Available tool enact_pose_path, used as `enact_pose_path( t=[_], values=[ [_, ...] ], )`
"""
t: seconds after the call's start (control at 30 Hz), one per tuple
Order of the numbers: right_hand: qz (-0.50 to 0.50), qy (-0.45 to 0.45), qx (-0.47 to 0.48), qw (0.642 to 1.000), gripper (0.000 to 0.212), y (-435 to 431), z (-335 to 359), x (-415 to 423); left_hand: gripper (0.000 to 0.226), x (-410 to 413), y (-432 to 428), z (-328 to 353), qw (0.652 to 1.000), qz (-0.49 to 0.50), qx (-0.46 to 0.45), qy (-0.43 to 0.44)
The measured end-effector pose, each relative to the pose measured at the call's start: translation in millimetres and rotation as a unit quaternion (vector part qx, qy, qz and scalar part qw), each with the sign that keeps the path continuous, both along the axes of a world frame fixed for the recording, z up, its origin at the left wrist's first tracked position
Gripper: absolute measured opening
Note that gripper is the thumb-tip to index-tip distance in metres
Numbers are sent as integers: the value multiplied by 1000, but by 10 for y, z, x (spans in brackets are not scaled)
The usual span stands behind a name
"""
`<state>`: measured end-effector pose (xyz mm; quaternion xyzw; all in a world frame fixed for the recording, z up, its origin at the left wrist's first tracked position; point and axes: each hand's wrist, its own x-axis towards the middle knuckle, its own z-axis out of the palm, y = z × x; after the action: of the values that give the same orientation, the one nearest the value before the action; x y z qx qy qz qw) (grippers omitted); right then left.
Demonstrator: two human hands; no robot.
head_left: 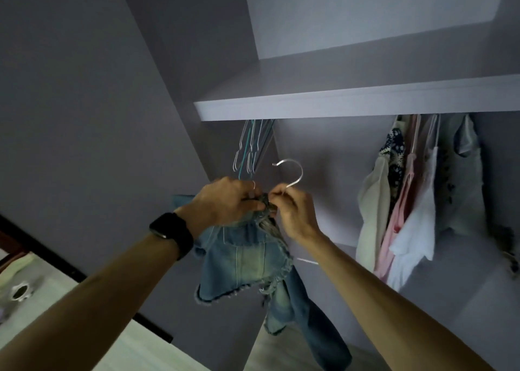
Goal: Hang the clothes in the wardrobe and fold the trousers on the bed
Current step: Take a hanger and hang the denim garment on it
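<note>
Both hands hold a denim jacket [247,258] up. The left hand [228,201] grips its collar. The right hand [292,210] pinches the hanger [292,173].

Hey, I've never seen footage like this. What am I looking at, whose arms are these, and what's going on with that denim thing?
There's no machine here. A person wears one camera on their head, so you see their own arms reaching forward. The left hand grips the top of a denim garment. The right hand pinches the neck of a wire hanger whose hook sticks up above it. Ahead is a wardrobe, with empty hangers under the shelf and several clothes already hung on the right.
</note>
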<state>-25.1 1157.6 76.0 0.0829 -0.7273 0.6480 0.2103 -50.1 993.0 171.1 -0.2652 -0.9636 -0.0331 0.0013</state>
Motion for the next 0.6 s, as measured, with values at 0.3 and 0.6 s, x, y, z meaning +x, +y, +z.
enact_pose_path(
  t=[0.3,0.6],
  values=[
    [-283,137,82,946,9,576,-643,389,33,-95,210,166,980,-91,-60,165],
    [-120,-110,224,961,13,262,-1537,526,25,-90,52,524,952,-61,61,294]
  ],
)
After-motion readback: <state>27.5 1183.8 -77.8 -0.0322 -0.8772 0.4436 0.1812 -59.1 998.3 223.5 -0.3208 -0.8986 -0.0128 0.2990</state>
